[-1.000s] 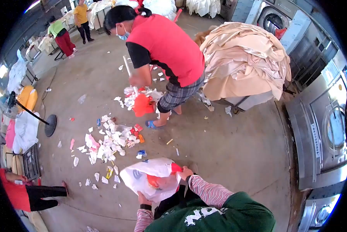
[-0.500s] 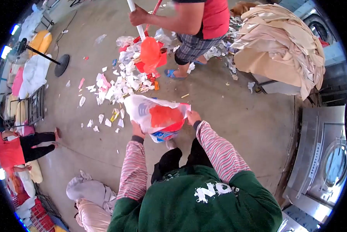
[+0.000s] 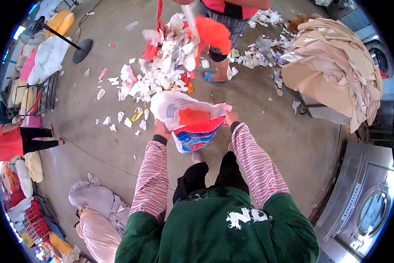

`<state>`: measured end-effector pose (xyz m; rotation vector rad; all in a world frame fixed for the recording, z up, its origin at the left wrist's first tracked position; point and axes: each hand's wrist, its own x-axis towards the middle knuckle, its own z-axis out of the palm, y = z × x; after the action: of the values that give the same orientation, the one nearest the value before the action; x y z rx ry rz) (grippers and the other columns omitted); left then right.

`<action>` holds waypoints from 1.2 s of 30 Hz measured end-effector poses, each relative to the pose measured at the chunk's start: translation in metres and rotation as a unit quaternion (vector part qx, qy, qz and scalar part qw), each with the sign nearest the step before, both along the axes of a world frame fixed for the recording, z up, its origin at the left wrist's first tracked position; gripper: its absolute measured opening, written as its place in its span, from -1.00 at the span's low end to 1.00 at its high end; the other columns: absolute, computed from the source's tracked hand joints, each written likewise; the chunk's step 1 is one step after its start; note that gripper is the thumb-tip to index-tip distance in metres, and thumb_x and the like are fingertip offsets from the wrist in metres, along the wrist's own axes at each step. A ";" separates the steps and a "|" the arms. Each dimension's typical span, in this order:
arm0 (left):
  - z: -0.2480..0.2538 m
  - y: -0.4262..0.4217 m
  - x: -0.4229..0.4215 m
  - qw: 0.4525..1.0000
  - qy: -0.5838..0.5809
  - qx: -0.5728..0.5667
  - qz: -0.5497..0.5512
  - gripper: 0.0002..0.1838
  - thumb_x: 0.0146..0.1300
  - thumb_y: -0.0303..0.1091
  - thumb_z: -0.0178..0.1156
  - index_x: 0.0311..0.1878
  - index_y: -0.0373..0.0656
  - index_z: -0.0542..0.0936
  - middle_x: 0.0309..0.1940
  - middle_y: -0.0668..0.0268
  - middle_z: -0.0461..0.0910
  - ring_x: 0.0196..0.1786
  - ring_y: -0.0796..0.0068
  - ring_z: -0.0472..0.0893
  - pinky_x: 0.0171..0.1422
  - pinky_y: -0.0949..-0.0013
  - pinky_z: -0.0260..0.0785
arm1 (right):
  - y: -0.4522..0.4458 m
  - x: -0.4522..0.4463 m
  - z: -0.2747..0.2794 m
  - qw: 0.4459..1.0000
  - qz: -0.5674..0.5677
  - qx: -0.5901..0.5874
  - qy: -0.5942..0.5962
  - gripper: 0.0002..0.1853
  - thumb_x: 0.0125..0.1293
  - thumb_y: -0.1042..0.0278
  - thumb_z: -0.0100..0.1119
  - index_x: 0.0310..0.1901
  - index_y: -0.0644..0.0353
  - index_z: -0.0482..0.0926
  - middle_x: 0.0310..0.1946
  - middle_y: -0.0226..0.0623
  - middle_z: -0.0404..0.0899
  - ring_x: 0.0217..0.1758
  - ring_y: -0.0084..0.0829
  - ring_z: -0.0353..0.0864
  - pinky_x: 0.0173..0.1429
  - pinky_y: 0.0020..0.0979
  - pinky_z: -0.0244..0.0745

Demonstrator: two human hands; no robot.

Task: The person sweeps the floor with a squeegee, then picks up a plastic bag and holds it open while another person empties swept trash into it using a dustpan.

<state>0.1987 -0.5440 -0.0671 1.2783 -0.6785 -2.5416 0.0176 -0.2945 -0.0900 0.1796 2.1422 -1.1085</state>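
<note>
A plastic sack [image 3: 197, 135], white with red and blue print, hangs in front of my legs with its mouth spread wide and its reddish inside showing. My left hand [image 3: 162, 129] is closed on the sack's left rim. On the right side of the same rim, my right hand [image 3: 230, 117] grips the edge. Just beyond the sack, a co-worker holds a red dustpan [image 3: 214, 35] and a red broom [image 3: 151, 49], with a clump of paper and plastic scraps [image 3: 175, 44] raised between them, partly blurred.
Loose scraps [image 3: 148, 85] lie across the floor beyond the sack, and more litter [image 3: 260, 55] lies behind the co-worker. Beige fabric [image 3: 333, 65] is heaped at right, near a steel washing machine [image 3: 363, 206]. A fan [image 3: 80, 50], another person [image 3: 8, 142] and cloth bundles [image 3: 100, 215] are at left.
The co-worker's dustpan and broom have come up with a clump of scraps between them. My hands have tilted the sack so its printed front and open mouth show more.
</note>
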 end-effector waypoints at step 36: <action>0.008 -0.002 -0.046 0.997 0.066 0.004 0.044 -0.49 0.18 -0.01 -0.46 0.04 -0.19 0.14 -0.03 0.19 0.25 -0.01 0.20 0.31 0.01 0.11 0.20 | 0.014 -0.018 0.061 0.969 -0.184 -0.143 -0.087 -0.76 0.03 0.13 -0.15 -0.51 0.12 0.36 -0.78 -0.53 0.20 -0.79 -0.65 0.17 -0.57 -0.44 0.41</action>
<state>0.1523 -0.5461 -0.0587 1.1056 -0.5710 -2.5327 -0.0001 -0.2805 -0.0292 0.5364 1.8121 -1.5382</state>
